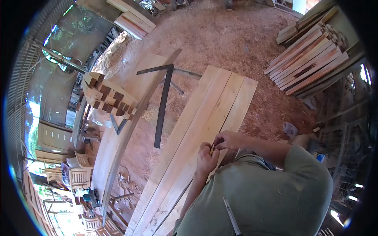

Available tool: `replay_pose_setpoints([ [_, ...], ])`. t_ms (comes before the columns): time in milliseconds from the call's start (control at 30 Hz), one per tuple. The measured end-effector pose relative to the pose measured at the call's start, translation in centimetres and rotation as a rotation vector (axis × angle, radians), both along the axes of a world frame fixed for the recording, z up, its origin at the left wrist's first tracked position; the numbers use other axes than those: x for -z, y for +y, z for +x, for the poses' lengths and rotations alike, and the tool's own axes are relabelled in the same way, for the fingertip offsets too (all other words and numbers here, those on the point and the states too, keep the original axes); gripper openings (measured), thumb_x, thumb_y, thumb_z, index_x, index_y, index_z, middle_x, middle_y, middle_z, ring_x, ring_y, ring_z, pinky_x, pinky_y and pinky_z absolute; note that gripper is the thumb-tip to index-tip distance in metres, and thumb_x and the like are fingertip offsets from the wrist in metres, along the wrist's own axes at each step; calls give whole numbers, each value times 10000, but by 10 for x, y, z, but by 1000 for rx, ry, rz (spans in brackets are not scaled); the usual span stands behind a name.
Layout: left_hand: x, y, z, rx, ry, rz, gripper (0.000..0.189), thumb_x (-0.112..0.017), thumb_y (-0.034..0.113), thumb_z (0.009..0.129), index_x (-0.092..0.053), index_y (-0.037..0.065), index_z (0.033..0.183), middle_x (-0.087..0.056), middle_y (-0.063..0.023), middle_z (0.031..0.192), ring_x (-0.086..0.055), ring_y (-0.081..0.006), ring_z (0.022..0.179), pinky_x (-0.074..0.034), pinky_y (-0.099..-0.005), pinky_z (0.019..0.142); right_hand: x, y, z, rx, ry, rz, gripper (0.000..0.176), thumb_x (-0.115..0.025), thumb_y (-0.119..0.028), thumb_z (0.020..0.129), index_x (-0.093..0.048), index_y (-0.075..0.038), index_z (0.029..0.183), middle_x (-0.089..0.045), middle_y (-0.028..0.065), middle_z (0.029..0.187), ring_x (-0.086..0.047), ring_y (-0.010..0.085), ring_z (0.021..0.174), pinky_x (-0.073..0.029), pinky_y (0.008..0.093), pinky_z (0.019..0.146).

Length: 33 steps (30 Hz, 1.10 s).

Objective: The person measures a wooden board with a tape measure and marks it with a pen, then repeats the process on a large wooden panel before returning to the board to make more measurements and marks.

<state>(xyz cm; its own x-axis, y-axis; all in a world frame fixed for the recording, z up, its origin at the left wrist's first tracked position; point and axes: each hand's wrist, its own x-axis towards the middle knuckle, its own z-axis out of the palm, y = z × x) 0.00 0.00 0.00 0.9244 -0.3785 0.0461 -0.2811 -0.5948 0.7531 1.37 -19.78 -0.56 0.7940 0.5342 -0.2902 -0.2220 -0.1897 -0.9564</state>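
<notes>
My left hand [207,158] and my right hand [226,140] meet above long pale wooden boards [197,129] laid side by side. Both are closed, fingertips together, around a small thin yellow piece [212,150]. Fingers cover most of it, so its exact kind does not show. Beyond the hands, a large dark framing square [167,94] rests with its corner pointing away and its long arm beside the boards. A thin metal strip [231,215] shows in front of my olive shirt [267,192].
Left of the boards stands a long wooden bench top [108,157] bearing stacked wood blocks [108,96] and a smaller square [118,125]. A green power tool [91,197] sits at its near end. Stacked planks [307,59] lie at right on the sawdust-covered floor [228,35].
</notes>
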Motion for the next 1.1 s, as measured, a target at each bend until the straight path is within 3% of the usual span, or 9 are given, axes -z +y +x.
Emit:
replay_pose_setpoints([
  [67, -3, 12, 19, -61, -109, 60, 324, -742, 240, 801, -609, -53, 765, -633, -273, 930, -630, -401, 790, -494, -462, 676, -12, 5, 18, 118, 161, 72, 271, -689, -194, 828, -624, -42, 1042, -583, 14, 801, -546, 104, 695, -456, 264, 611],
  [167, -8, 23, -10, -227, 119, 140, 316, -714, 246, 818, -616, -51, 768, -644, -251, 838, -631, -387, 774, -491, -459, 672, 13, -59, 7, 331, 98, 145, 312, -659, -167, 784, -614, -27, 1059, -580, 23, 866, -551, 109, 785, -458, 263, 647],
  [233, -12, 64, -16, -367, 311, 287, 344, -689, 285, 835, -624, -48, 781, -649, -238, 810, -640, -379, 786, -492, -459, 697, 13, -105, 31, 829, 61, 154, 405, -639, -139, 754, -626, -27, 1142, -626, 52, 938, -567, 140, 767, -473, 262, 663],
  [400, -26, 110, -71, -530, 434, 463, 399, -662, 341, 841, -632, -55, 802, -644, -259, 835, -635, -406, 812, -483, -476, 738, 55, -249, 92, 1223, -13, 19, 248, -579, -62, 754, -661, 29, 969, -633, 54, 805, -551, 126, 672, -415, 247, 574],
  [600, -30, 63, -101, -525, 419, 501, 415, -644, 372, 840, -669, -42, 862, -662, -246, 888, -634, -413, 872, -487, -484, 775, 89, -269, 121, 1083, -132, -363, 197, -568, -92, 812, -711, -21, 927, -650, 29, 806, -578, 118, 713, -430, 256, 620],
  [933, -18, 107, -158, -684, 508, 481, 437, -641, 383, 833, -681, -51, 865, -661, -259, 965, -635, -407, 917, -490, -468, 828, 93, -253, 102, 1172, 99, -166, 320, -577, -247, 924, -625, -84, 1195, -641, -2, 952, -567, 127, 774, -423, 273, 624],
  [1000, -11, 127, -173, -729, 506, 446, 447, -646, 387, 829, -679, -57, 861, -658, -263, 979, -633, -407, 926, -489, -464, 832, 141, -281, 128, 1432, -208, -218, 307, -584, -269, 927, -609, -75, 1164, -627, 15, 933, -554, 136, 791, -436, 294, 656],
  [1067, 5, 161, -205, -769, 426, 421, 462, -652, 401, 820, -676, -59, 854, -660, -263, 949, -637, -407, 917, -497, -459, 816, 156, -257, 116, 1361, -527, 51, 277, -592, -284, 925, -626, -49, 1067, -617, 29, 922, -546, 154, 798, -452, 326, 692],
  [1100, -6, 167, -221, -809, 445, 403, 457, -652, 400, 817, -676, -55, 846, -661, -260, 920, -641, -407, 901, -500, -464, 806, 133, -228, 89, 1163, -564, -223, 294, -588, -271, 921, -638, -2, 1028, -632, 73, 961, -570, 181, 854, -467, 328, 760],
])
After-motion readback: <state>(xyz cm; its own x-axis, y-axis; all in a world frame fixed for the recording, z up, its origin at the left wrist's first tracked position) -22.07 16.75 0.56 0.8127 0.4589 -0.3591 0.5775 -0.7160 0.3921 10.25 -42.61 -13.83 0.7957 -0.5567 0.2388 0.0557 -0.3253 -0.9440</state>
